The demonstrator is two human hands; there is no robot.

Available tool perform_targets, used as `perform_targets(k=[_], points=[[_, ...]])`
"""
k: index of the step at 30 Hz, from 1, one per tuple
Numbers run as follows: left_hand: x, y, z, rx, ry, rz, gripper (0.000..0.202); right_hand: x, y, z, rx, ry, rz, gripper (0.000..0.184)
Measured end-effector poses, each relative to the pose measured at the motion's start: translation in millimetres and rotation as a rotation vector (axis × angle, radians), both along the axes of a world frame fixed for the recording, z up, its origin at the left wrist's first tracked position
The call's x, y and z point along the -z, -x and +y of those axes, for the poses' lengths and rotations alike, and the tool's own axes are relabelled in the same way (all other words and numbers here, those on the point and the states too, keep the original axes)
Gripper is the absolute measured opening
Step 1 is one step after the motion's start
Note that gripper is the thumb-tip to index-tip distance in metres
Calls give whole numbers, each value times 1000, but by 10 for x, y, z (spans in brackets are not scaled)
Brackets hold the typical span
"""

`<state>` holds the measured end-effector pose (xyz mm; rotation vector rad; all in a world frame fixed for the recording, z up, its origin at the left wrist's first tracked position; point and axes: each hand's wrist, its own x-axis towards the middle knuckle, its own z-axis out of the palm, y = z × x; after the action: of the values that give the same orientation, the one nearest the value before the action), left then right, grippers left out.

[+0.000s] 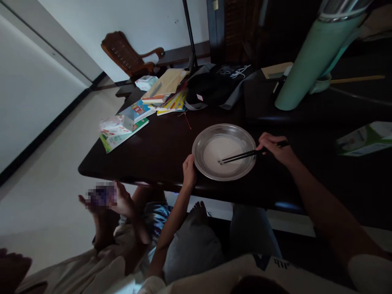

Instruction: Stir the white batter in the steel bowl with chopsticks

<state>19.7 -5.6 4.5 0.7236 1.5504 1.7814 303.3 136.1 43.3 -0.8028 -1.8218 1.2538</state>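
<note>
A round metal bowl [199, 143] stands on the dark table, holding a pale, milky liquid [223, 147]. Its left rim is gripped by my left hand [189, 170], fingers closed against the edge. In my right hand [275, 148], at the bowl's right side, is a pair of black chopsticks [241, 156]. Their tips dip into the liquid near the bowl's middle. What the fingers of my left hand do under the rim is hidden.
Beyond the bowl lie a black bag [208, 87], stacked books [168, 87] and tissue packs [116, 125]. A green thermos [312, 61] and a green-white carton [366, 139] stand right. Another person's hands [124, 200] hold a blurred object at left, below the table edge [122, 177].
</note>
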Motion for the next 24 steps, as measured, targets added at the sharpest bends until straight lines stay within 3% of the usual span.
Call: perform_targets(k=[4,7,10,14,17,20,24], points=[[-24,-3,3,0,-4,29,41,-35,18,18,70,-81,-56,31],[-51,-3,2,-6,2,44,40,-55,-59,77,159,-70,27,40],[-63,-2,6,-11,14,40,39,-80,-67,71,83,-18,47,45],[-47,6,15,-11,20,11,39,-110,26,-1,-37,-12,-66,32],[-27,18,14,-6,32,8,39,-106,0,14,86,-58,-72,32],[-12,30,6,7,38,5,39,-93,-63,49,163,-49,10,44],[6,43,-3,2,46,24,41,-87,-5,10,-4,-15,-35,40]])
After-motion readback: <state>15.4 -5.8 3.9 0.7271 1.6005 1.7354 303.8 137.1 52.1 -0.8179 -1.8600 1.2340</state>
